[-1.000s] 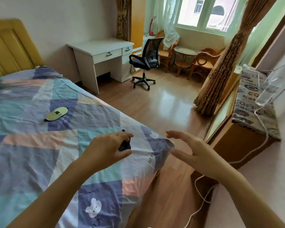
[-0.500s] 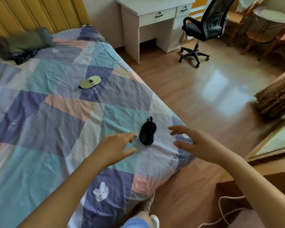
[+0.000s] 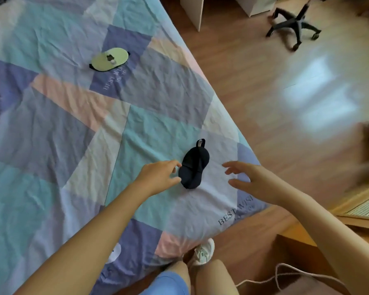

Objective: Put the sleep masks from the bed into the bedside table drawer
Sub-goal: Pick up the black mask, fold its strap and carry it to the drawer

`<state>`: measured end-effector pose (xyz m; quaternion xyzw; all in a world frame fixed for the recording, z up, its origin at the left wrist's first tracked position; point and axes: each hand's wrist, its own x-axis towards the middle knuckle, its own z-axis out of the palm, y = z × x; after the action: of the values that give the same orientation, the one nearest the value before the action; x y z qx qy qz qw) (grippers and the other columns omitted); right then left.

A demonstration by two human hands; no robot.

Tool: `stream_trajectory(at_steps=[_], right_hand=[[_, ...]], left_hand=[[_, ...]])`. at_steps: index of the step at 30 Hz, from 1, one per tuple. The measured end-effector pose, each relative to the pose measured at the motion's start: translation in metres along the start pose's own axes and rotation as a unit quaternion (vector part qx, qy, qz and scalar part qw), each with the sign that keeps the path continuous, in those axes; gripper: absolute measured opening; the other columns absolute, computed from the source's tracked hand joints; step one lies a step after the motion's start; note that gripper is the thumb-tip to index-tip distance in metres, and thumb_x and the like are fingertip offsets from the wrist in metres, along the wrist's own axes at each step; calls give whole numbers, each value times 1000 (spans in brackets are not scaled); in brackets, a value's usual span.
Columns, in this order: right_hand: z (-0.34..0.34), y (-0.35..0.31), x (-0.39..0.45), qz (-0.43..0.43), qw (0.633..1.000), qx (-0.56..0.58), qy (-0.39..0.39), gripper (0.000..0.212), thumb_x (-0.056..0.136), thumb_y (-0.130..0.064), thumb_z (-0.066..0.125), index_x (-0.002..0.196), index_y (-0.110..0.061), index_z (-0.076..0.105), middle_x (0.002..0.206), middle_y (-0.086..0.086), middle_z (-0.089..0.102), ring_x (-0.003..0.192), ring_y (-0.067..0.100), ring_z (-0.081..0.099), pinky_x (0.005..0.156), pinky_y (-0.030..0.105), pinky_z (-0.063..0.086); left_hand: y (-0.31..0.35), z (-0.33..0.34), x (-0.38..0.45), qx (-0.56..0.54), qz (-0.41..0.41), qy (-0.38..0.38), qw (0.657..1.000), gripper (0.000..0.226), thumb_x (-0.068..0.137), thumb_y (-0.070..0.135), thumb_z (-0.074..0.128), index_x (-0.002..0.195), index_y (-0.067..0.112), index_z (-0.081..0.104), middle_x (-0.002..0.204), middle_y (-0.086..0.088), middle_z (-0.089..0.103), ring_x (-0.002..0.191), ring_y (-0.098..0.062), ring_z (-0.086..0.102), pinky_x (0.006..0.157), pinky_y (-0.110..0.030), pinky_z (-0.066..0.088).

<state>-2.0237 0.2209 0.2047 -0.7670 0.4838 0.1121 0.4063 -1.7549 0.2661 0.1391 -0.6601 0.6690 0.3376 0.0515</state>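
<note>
A black sleep mask (image 3: 194, 167) lies folded on the patchwork bedspread (image 3: 73, 128) near the bed's corner. My left hand (image 3: 158, 177) is just left of it, fingers apart, fingertips at the mask's edge and holding nothing. My right hand (image 3: 249, 179) hovers to the mask's right with spread fingers, a short gap from it. A pale green sleep mask (image 3: 110, 59) with a black rim lies farther up the bed. The bedside table drawer is not in view.
Wooden floor (image 3: 285, 103) runs along the bed's right side. An office chair's wheeled base (image 3: 294, 26) and a white desk leg (image 3: 192, 11) stand at the top. A wooden furniture edge (image 3: 349, 209) and a white cable (image 3: 285, 273) are at the lower right. My white shoe (image 3: 202, 252) is by the bed corner.
The view has tilted down toward the bed. My left hand, over the black mask a second ago, has come off it to its left side. My right hand has come closer to the mask.
</note>
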Motion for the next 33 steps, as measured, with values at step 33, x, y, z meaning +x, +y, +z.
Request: stream_trajectory(at_steps=[33], right_hand=[[39, 58, 153, 104, 965, 214, 113, 22, 93, -17, 50, 112, -19, 62, 96, 1, 64, 72, 18, 58, 59, 26, 44]], left_hand=[[10, 49, 110, -235, -150, 184, 943, 18, 86, 13, 57, 97, 22, 68, 75, 0, 66, 76, -25, 61, 65, -34, 49]])
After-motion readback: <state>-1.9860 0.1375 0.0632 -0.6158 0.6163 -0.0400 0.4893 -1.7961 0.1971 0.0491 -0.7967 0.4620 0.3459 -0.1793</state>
